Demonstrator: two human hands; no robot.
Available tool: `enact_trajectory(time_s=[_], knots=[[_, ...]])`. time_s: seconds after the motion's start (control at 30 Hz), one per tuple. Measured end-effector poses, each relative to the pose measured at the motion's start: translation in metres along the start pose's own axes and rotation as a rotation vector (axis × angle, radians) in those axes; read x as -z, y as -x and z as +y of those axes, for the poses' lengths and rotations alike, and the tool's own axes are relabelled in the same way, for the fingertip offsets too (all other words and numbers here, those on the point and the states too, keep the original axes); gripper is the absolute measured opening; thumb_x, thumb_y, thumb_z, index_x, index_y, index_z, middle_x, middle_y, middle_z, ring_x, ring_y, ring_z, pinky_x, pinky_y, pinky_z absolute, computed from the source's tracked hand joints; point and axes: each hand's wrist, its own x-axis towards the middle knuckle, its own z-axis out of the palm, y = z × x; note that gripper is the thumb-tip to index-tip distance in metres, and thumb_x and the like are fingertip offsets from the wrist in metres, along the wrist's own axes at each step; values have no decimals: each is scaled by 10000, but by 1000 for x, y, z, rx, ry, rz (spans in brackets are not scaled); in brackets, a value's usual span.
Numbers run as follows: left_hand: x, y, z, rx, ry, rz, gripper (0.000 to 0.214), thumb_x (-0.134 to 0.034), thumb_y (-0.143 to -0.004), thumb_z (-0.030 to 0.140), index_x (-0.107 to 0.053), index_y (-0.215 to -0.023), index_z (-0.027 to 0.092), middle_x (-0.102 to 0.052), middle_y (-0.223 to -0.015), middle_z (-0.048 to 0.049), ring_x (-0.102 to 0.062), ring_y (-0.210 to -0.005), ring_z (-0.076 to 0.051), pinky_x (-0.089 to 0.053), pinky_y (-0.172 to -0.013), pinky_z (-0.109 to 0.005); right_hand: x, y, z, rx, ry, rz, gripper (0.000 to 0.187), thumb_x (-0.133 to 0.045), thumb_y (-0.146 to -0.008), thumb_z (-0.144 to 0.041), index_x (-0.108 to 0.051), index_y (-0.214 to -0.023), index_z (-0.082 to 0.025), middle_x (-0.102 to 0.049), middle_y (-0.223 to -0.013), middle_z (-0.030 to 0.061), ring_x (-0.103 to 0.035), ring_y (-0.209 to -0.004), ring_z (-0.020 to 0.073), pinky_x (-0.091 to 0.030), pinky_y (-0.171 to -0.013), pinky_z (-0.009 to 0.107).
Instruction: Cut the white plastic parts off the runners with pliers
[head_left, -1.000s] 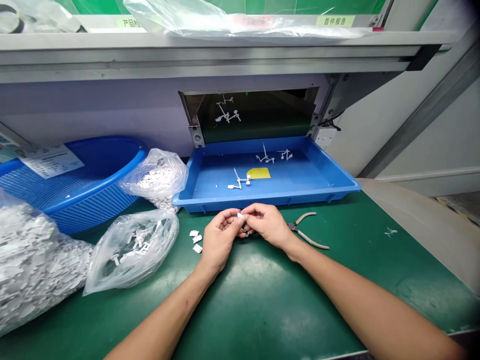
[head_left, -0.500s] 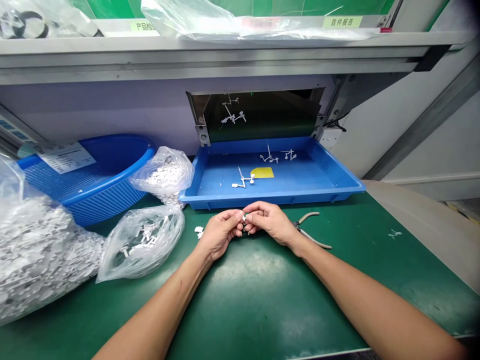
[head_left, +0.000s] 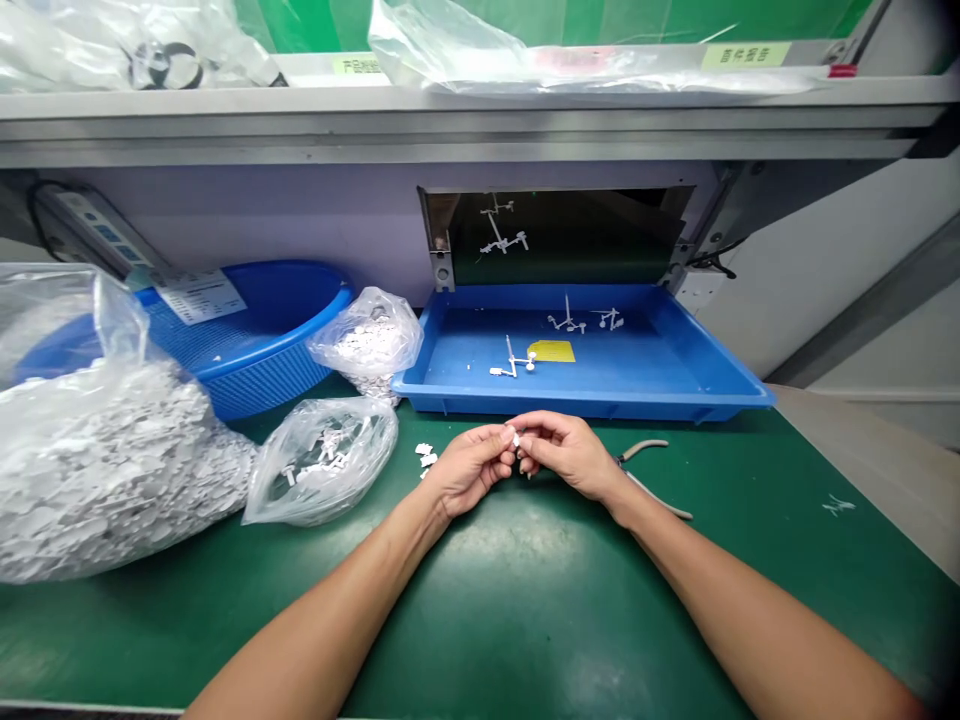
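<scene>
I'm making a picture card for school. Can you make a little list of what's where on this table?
Left hand: fingers pinch a tiny white piece
Right hand: fingers pinch the same piece
Pliers: lie on the green mat by the right wrist
Blue tray: behind the hands, holds white bits and a yellow tag
Bag: left of the hands, clear, partly filled

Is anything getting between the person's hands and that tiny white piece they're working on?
Nothing visible does. The left hand and the right hand meet fingertip to fingertip above the green mat, and the small white piece sits pinched directly between them. The pliers lie on the mat just behind the right wrist.
</scene>
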Motion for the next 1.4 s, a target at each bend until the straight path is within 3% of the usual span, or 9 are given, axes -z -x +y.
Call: enact_trajectory(time_s=[0.2,0.33,0.43,0.53,0.67,0.83,0.97,1.17,1.4], knots=[[17,6,40,-298,116,123,275,-797,-752,288,-629,-877,110,-563,-755,0,-543,-605,-59,-478,-521,-131,-1,-1,8,-10,164,180,418,-618,-850,-406,-584,-1200,-180,-660,-860,41,-647,-669,159,-521,-570,275],[37,17,67,-454,111,255,259,-743,-757,262,-553,-880,137,-612,-933,-44,-598,-696,-89,-461,-492,-137,-26,-10,12,82,687,16,193,-583,-874,-294,-690,-1010,-209,-652,-857,35,-619,-753,167,-488,-704,301],[42,22,72,-450,66,269,290,-693,-692,149,-531,-932,150,-574,-828,0,-518,-566,-48,-329,-383,-104,-51,-25,13,174,835,-118,240,-621,-847,-230,-682,-1078,-241,-624,-999,48,-593,-877,182,-445,-831,319],[40,22,68,-446,-17,263,229,-648,-707,206,-544,-903,154,-459,-664,49,-413,-464,-47,-211,-328,-120,-66,-39,13,136,732,-129,189,-675,-813,-248,-694,-1000,-231,-595,-1000,49,-576,-859,181,-424,-854,328],[32,19,53,-430,-173,300,203,-689,-743,299,-595,-822,138,-370,-524,80,-309,-382,-41,-127,-328,-135,-58,-38,12,84,580,-65,142,-655,-844,-341,-678,-873,-204,-622,-889,42,-587,-810,173,-450,-811,311],[18,18,29,-469,-592,208,164,-709,-771,270,-696,-845,125,-608,-640,-2,-547,-566,-103,-430,-545,-189,-35,-24,16,-91,247,30,391,-532,-893,-536,-637,-891,-160,-648,-739,46,-578,-559,129,-492,-553,261],[15,19,24,-588,-918,219,172,-621,-861,290,-733,-850,160,-681,-823,-36,-610,-761,-158,-457,-723,-243,-29,-22,17,-155,-3,125,444,-653,-792,-583,-621,-851,-144,-641,-773,58,-567,-568,104,-468,-492,210],[21,17,21,-723,-1137,422,152,-600,-889,282,-722,-869,193,-636,-793,-9,-568,-716,-138,-408,-662,-237,-38,-27,12,-88,-175,229,350,-748,-744,-445,-665,-926,-158,-634,-796,27,-581,-663,99,-507,-599,206],[24,10,12,-648,-1220,415,135,-598,-889,292,-678,-923,188,-574,-709,17,-514,-644,-130,-384,-627,-238,-39,-27,5,-19,-138,276,280,-752,-720,-381,-676,-843,-141,-651,-712,30,-590,-598,124,-517,-551,242]])
